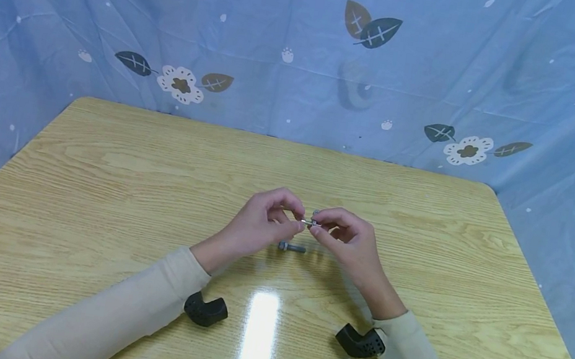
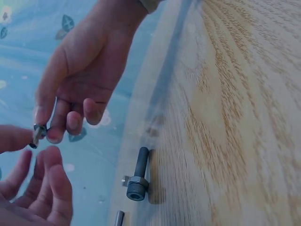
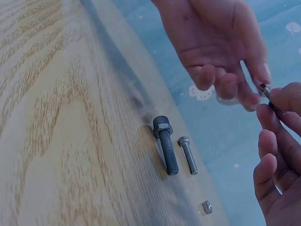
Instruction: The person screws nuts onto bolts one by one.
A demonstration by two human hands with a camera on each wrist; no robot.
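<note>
My left hand [image 1: 265,221] pinches one end of a small metal bolt [image 1: 306,222] between thumb and fingertip. At the other end, a nut [image 2: 40,128] sits on the bolt, and the thumb and index finger of my right hand [image 1: 349,243] pinch it. The two hands meet above the table, their other fingers loosely bent. Beneath them lies a large dark socket-head bolt [image 1: 292,247] with a nut against its head. Beside it, in the right wrist view, are a slimmer bolt [image 3: 188,155] and a loose small nut [image 3: 207,207].
The wood-grain table [image 1: 124,179] reaches back to a blue patterned cloth [image 1: 288,29] that also hangs along both sides. Black curved pieces [image 1: 206,310] sit at both sleeved wrists. A bright reflection marks the tabletop between the forearms.
</note>
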